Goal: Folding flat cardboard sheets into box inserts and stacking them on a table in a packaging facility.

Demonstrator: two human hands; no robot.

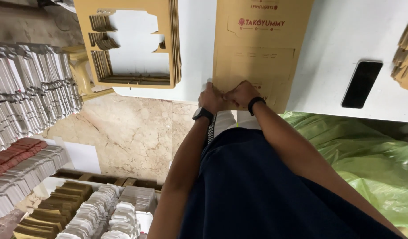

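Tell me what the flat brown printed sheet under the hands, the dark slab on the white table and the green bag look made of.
Flat brown printed sheet: looks like matte kraft cardboard, with pressed fold lines and red print. Both the left hand and right hand press its near edge. Dark slab: glossy black, probably a glass-faced phone. Green bag: thin translucent plastic, wrinkled and shiny. White table: smooth, matte; material unclear.

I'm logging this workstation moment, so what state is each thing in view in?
Flat brown cardboard sheet: unfolded, lying on the white table, near edge pinched.
Left hand: closed on the sheet's near edge.
Right hand: closed on the same edge, touching the left hand.
Phone: screen dark, face up.
Die-cut cardboard stack: flat, piled, centre cut out.
Green plastic bag: crumpled.
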